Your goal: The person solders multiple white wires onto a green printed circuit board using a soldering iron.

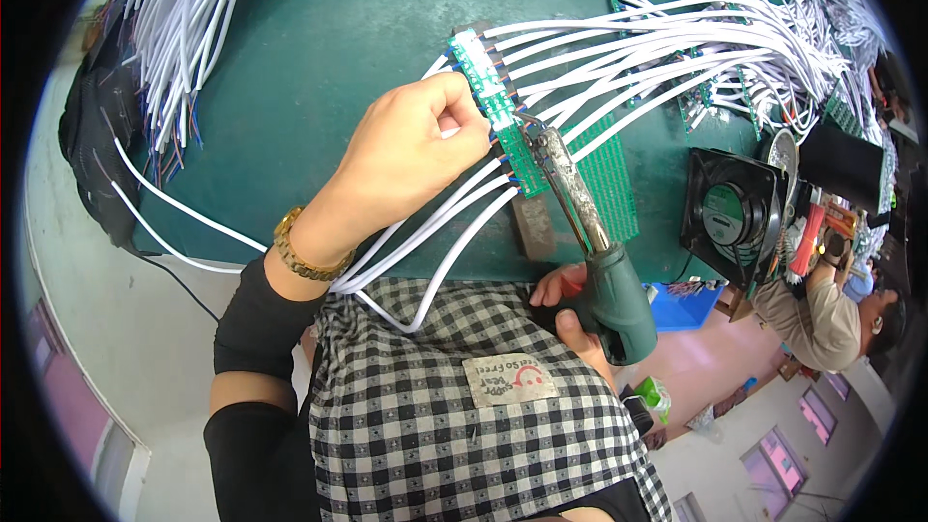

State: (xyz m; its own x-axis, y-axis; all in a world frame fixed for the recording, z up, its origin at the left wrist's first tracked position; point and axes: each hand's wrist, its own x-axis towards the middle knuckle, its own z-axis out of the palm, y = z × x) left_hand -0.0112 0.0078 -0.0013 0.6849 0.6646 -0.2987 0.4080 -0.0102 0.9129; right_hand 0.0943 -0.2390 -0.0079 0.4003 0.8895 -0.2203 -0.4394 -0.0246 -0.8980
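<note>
A narrow green circuit board (523,170) stretches across the table in front of me, with white cables (580,50) joined along both of its long sides. My left hand (416,140) is closed at its left edge, fingers curled round a white cable whose end is hidden by them. My right hand (565,304) grips the dark green handle of a soldering gun (623,304). The gun's metal barrel points up and away, and its thin bent tip is at the board, just right of my left fingers. Whether the tip touches a joint is too small to tell.
Behind the barrel lies a wide green circuit panel (607,174). A black fan (732,216) stands at the right, beside a round metal dish (781,150). Loose white cables (188,29) hang at the far left. Another person (822,319) works at the right. A blue bin (681,306) sits below the table edge.
</note>
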